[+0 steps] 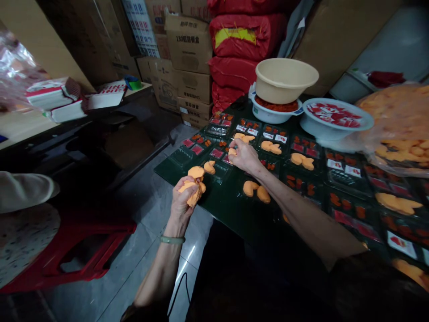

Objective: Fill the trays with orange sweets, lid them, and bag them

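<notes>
My left hand (183, 197) is closed around a bunch of orange wafer-like pieces (196, 181), held just off the near left corner of the dark table (231, 201). My right hand (243, 154) reaches over the clear compartment trays (217, 154) and pinches one orange piece (232, 151) over a tray. Several trays hold pairs of orange pieces (256, 191), red sauce packets and small red bits. A green bangle (172, 240) sits on my left wrist.
A beige basin (284, 80) rests on a white bowl of red food. A second white bowl (337, 118) holds packets. A big plastic bag of orange pieces (400, 125) lies at right. Cardboard boxes and red sacks stand behind. A red stool (83, 255) is at left.
</notes>
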Action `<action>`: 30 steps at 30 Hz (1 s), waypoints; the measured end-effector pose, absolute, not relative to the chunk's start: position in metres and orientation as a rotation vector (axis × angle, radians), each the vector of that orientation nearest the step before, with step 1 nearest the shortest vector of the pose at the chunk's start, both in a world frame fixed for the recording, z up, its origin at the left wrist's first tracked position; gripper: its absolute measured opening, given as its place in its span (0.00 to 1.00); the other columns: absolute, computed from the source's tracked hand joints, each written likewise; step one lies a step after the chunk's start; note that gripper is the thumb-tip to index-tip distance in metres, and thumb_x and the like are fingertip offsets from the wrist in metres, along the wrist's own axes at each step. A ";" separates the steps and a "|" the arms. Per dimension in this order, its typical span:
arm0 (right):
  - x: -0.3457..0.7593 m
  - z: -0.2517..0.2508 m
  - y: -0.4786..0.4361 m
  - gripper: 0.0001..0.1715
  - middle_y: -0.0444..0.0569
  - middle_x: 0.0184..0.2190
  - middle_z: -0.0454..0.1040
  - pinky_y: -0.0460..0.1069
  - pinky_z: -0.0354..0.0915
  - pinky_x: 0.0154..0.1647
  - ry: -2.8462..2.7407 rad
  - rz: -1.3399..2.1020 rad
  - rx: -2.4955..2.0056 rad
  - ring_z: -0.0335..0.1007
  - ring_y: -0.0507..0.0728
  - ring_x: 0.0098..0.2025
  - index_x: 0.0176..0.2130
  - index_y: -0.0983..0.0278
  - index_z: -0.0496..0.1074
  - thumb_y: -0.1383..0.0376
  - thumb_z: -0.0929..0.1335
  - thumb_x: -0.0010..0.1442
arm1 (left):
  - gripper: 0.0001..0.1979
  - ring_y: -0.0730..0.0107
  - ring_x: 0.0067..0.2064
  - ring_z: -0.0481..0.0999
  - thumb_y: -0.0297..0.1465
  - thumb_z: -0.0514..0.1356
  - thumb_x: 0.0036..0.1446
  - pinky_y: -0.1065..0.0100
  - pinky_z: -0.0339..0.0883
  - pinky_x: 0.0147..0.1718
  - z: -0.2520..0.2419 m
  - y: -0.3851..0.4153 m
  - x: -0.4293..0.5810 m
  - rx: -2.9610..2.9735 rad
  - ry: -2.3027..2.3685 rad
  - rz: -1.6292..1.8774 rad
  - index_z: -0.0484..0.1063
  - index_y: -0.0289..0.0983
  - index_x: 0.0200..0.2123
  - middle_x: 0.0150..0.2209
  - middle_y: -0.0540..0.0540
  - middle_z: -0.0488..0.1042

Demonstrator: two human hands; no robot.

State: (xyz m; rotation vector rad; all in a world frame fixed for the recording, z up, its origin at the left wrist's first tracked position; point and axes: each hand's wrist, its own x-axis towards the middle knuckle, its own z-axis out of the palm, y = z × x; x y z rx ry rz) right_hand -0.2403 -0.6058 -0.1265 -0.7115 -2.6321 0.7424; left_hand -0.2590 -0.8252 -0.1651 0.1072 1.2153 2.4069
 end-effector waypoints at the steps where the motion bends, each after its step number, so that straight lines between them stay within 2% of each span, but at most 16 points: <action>1: -0.243 -0.125 -0.610 0.15 0.42 0.25 0.68 0.48 0.57 0.28 -2.597 0.818 -0.675 0.63 0.54 0.27 0.38 0.61 0.69 0.66 0.65 0.46 | 0.14 0.73 0.28 0.72 0.26 0.68 0.31 0.73 0.68 0.26 -0.165 -0.827 -0.260 0.111 1.210 2.418 0.70 0.35 0.26 0.29 0.49 0.72; 4: -0.249 -0.125 -0.617 0.11 0.38 0.18 0.62 0.45 0.54 0.23 -2.531 1.222 -0.493 0.57 0.50 0.21 0.33 0.63 0.68 0.68 0.65 0.44 | 0.14 0.73 0.29 0.73 0.25 0.68 0.31 0.73 0.68 0.27 -0.165 -0.833 -0.261 0.126 1.197 2.445 0.70 0.35 0.26 0.29 0.48 0.72; 7: -0.252 -0.130 -0.615 0.11 0.37 0.17 0.60 0.44 0.53 0.22 -2.399 1.654 -0.345 0.56 0.48 0.19 0.30 0.64 0.65 0.69 0.66 0.41 | 0.14 0.72 0.28 0.73 0.25 0.68 0.32 0.73 0.68 0.26 -0.167 -0.839 -0.261 0.137 1.202 2.448 0.69 0.35 0.27 0.29 0.48 0.73; 9: -0.250 -0.135 -0.612 0.11 0.37 0.18 0.62 0.44 0.55 0.24 -2.337 1.695 -0.293 0.57 0.49 0.21 0.28 0.63 0.62 0.68 0.67 0.39 | 0.14 0.72 0.27 0.73 0.25 0.68 0.32 0.73 0.68 0.26 -0.168 -0.841 -0.262 0.129 1.212 2.449 0.69 0.35 0.27 0.29 0.48 0.73; 12: -0.244 -0.144 -0.611 0.10 0.39 0.22 0.63 0.45 0.56 0.27 -2.360 1.401 -0.191 0.58 0.49 0.24 0.27 0.63 0.60 0.67 0.67 0.43 | 0.14 0.72 0.28 0.74 0.26 0.68 0.32 0.73 0.68 0.26 -0.170 -0.842 -0.263 0.114 1.225 2.449 0.69 0.35 0.27 0.29 0.48 0.73; 15: -0.233 -0.152 -0.617 0.02 0.45 0.28 0.66 0.48 0.57 0.35 -2.503 0.828 -0.091 0.60 0.53 0.32 0.29 0.64 0.63 0.69 0.64 0.51 | 0.14 0.72 0.28 0.73 0.26 0.68 0.31 0.73 0.68 0.26 -0.170 -0.838 -0.263 0.117 1.239 2.446 0.69 0.36 0.26 0.28 0.48 0.73; 19: -0.216 -0.151 -0.629 0.10 0.51 0.34 0.70 0.53 0.52 0.42 -2.909 0.264 0.110 0.59 0.58 0.40 0.32 0.63 0.70 0.73 0.61 0.55 | 0.14 0.73 0.27 0.73 0.26 0.67 0.31 0.73 0.67 0.26 -0.168 -0.834 -0.263 0.101 1.243 2.444 0.69 0.35 0.25 0.28 0.48 0.73; 23: -0.212 -0.142 -0.637 0.14 0.49 0.36 0.71 0.54 0.51 0.44 -3.082 0.176 0.118 0.60 0.59 0.41 0.34 0.60 0.74 0.73 0.62 0.54 | 0.14 0.73 0.27 0.73 0.26 0.68 0.31 0.73 0.67 0.25 -0.169 -0.833 -0.265 0.112 1.220 2.449 0.69 0.36 0.25 0.28 0.49 0.73; 26: -0.219 -0.147 -0.640 0.18 0.51 0.40 0.70 0.53 0.53 0.45 -3.090 0.216 0.160 0.60 0.59 0.43 0.40 0.60 0.74 0.74 0.62 0.54 | 0.14 0.73 0.28 0.73 0.26 0.68 0.31 0.73 0.67 0.27 -0.170 -0.831 -0.267 0.112 1.213 2.453 0.70 0.36 0.26 0.28 0.48 0.73; 30: -0.230 -0.158 -0.641 0.22 0.53 0.41 0.68 0.53 0.58 0.45 -3.018 0.424 0.064 0.62 0.59 0.44 0.45 0.62 0.72 0.75 0.61 0.53 | 0.15 0.71 0.28 0.73 0.26 0.68 0.30 0.72 0.68 0.27 -0.171 -0.826 -0.266 0.089 1.200 2.421 0.69 0.36 0.26 0.28 0.49 0.73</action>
